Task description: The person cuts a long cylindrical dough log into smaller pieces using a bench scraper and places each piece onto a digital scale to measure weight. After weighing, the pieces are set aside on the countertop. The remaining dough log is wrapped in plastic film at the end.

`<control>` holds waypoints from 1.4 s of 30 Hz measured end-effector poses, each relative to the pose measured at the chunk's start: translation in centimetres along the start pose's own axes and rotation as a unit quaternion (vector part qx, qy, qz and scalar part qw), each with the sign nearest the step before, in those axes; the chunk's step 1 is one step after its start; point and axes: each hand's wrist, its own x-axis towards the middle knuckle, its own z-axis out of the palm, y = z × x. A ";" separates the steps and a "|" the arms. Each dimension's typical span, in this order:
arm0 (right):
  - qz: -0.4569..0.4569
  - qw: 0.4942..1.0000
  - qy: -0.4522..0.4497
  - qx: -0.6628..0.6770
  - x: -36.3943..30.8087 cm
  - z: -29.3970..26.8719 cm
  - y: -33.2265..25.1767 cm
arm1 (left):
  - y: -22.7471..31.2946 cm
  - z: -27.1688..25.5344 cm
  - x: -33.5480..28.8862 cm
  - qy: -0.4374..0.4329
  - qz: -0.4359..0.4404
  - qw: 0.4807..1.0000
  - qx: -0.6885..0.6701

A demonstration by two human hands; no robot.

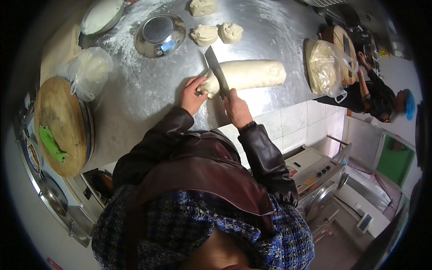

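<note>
A thick log of pale dough (254, 73) lies across the steel table. My right hand (237, 108) grips the handle of a broad-bladed knife (217, 69), whose blade stands across the log near its left end. To the left of the blade is the end piece of dough (209, 85); whether it is fully cut through I cannot tell. My left hand (193, 94) is curled against this piece, thumb and fingers holding it. Beyond the knife sit two lumps of dough (204, 35) (231, 33), with another dough lump (203, 6) at the far edge of view.
A round kitchen scale (158, 32) and a bowl of flour (102, 17) stand far left on the floured steel table (148, 90). Nearer left are a plastic bag (92, 67) and a round chopping board (63, 130) with a green cloth. Bagged food (325, 67) lies right, near another person (373, 92).
</note>
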 end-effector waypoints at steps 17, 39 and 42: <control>0.000 0.998 0.012 -0.067 0.1 4.1 1.8 | 9.0 -6.0 -2.6 0.039 0.038 0.983 0.174; -0.053 0.998 0.039 -0.010 1.3 3.5 1.9 | 5.3 -8.2 2.6 -0.093 0.119 0.807 0.571; -0.020 0.998 0.044 0.026 0.2 3.6 2.1 | 7.2 -7.6 5.4 -0.088 -0.022 0.840 0.534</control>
